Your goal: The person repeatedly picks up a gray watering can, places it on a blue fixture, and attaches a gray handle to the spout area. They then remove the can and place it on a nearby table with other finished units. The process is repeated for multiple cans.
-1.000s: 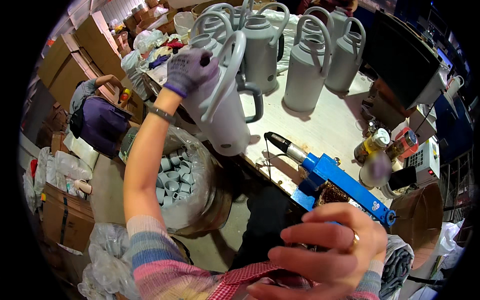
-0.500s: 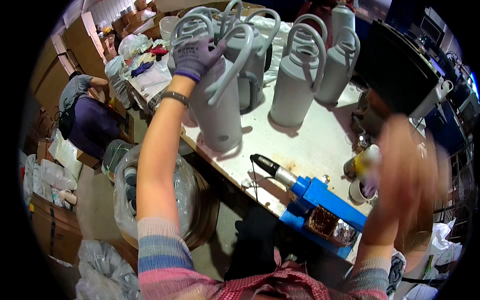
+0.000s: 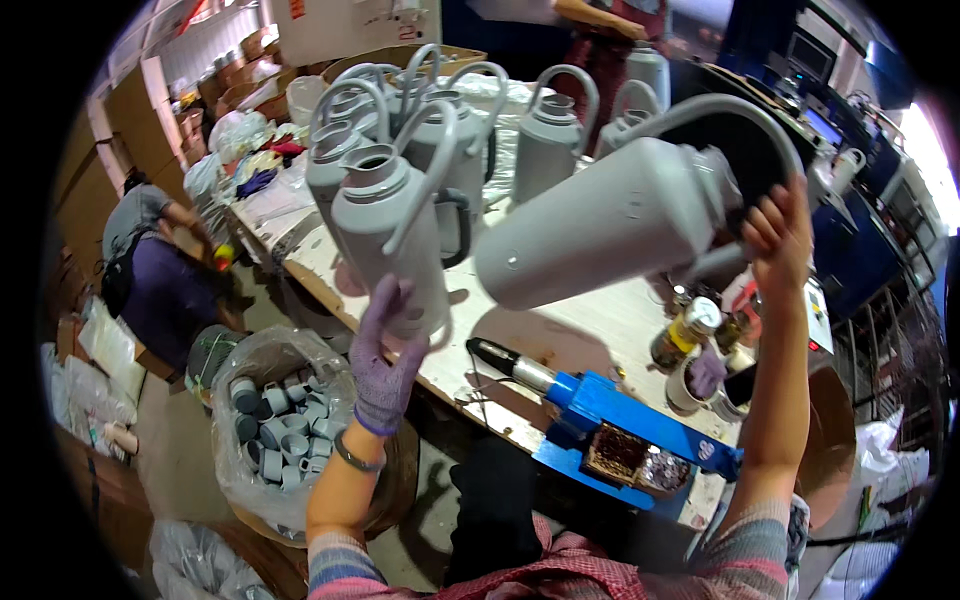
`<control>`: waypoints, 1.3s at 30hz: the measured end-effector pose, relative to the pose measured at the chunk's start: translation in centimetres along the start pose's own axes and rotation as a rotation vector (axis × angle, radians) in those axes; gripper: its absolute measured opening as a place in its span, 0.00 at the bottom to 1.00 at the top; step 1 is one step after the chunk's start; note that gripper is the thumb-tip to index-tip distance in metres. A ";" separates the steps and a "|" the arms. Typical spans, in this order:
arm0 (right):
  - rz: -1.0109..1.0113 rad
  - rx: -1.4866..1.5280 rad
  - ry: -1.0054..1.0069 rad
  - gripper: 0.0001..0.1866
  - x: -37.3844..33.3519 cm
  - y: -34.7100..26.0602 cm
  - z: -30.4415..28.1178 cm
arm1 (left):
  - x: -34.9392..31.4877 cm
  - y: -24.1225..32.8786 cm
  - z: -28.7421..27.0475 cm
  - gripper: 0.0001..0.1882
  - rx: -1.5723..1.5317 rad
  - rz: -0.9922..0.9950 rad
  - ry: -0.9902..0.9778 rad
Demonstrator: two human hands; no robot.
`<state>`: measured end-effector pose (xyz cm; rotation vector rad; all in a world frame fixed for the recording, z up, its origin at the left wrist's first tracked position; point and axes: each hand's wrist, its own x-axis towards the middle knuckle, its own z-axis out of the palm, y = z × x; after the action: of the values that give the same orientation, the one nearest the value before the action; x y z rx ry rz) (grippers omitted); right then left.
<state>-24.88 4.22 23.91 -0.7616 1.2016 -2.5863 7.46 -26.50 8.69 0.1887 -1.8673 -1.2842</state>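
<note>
My bare right hand (image 3: 782,235) grips the curved handle of a large grey insulated jug (image 3: 600,225). That jug is tilted in the air above the table, its base toward the left and its mouth toward the right. My left hand (image 3: 385,365), in a purple knitted glove, is open with thumb and fingers apart. It is at the lower part of an upright grey jug (image 3: 385,215) that has an open mouth; contact between them is unclear. Several similar jugs stand close behind, including a farther jug (image 3: 548,150).
A blue clamp fixture (image 3: 640,415) holds a pen-like tool (image 3: 510,365) at the front edge of the white table (image 3: 460,350). To its right are a jar (image 3: 687,332) and a cup (image 3: 685,385). A plastic-lined bin (image 3: 335,395) contains grey cups. One person (image 3: 160,255) bends at left.
My left hand has come down from the top of a jug to its lower side. My right hand, blurred and raised earlier, now has a tilted jug by its handle over the table.
</note>
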 end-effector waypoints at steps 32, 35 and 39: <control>-0.232 -0.341 1.239 0.26 -62.7 -13.6 -21.9 | -16.9 -6.8 28.5 0.29 0.656 0.367 -0.834; -0.257 -0.287 1.250 0.26 -62.9 -14.8 -23.0 | -17.3 -5.3 29.2 0.23 0.583 0.157 -0.957; -0.245 -0.230 1.233 0.26 -61.9 -14.9 -24.3 | -17.1 -5.3 28.2 0.15 0.442 0.020 -0.911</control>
<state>15.64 53.05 -0.89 0.9269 1.7224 -3.1620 -3.20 0.07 -8.46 -0.2333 -2.9086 -0.9832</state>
